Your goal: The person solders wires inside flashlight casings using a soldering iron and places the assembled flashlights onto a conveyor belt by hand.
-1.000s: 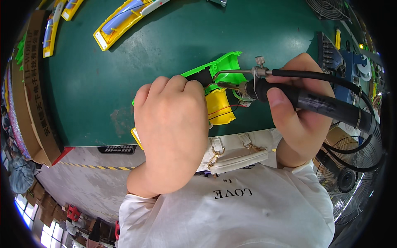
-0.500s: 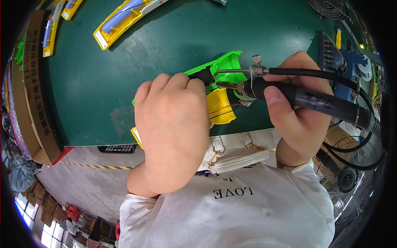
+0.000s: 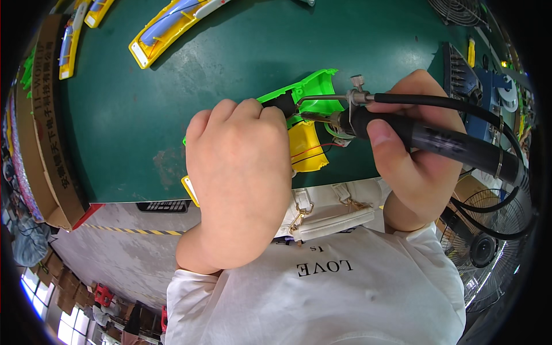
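Observation:
My right hand (image 3: 415,150) is wrapped round the thick black handle of a soldering iron (image 3: 448,144). A thin metal solder-feed tube (image 3: 322,99) is clamped along it, and both tips meet by a black part (image 3: 282,104) inside a green plastic shell half (image 3: 316,92). My left hand (image 3: 238,172) is closed over the shell's left part, knuckles up; its fingertips are hidden beneath it. Just below the green half lies a yellow plastic shell half (image 3: 306,146), crossed by thin red and black wires. A small connector (image 3: 343,142) on wires sits under the iron's tip.
Yellow housings with blue cells (image 3: 167,31) lie at the far left of the green table (image 3: 126,115). A cardboard box (image 3: 54,132) lines the left edge. Dark equipment (image 3: 463,77) stands at right, above a fan (image 3: 483,247). Black cables (image 3: 506,215) loop down from the iron.

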`<move>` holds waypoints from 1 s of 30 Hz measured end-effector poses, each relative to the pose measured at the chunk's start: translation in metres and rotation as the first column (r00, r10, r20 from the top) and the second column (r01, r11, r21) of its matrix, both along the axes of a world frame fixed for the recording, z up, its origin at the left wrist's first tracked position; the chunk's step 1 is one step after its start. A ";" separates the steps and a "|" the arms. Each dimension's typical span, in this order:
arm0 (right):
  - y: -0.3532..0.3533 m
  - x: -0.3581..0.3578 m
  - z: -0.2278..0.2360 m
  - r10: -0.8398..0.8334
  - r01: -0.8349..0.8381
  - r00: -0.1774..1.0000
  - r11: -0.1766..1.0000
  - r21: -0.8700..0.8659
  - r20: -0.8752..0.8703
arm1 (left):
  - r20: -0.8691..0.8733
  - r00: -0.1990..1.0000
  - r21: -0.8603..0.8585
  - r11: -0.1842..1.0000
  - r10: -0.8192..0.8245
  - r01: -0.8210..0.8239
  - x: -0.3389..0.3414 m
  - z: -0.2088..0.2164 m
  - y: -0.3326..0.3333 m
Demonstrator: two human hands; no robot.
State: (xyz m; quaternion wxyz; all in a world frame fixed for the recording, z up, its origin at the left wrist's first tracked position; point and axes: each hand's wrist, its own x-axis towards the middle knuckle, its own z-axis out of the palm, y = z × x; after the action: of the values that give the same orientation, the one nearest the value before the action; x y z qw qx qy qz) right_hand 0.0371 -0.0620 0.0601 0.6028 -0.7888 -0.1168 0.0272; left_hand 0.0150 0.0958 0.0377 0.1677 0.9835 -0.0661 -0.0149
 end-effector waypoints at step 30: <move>-0.097 -0.025 -0.073 -0.388 0.443 0.894 0.697 0.564 -0.223 | 0.090 0.996 0.037 0.999 0.004 -0.007 -0.001 -0.005 -0.003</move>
State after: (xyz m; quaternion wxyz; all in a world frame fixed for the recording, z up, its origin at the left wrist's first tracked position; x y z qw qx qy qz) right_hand 0.0121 -0.1589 -0.0126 0.8161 -0.5598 0.0881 -0.1137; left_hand 0.0141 0.0933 0.0325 0.1463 0.9863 -0.0706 0.0284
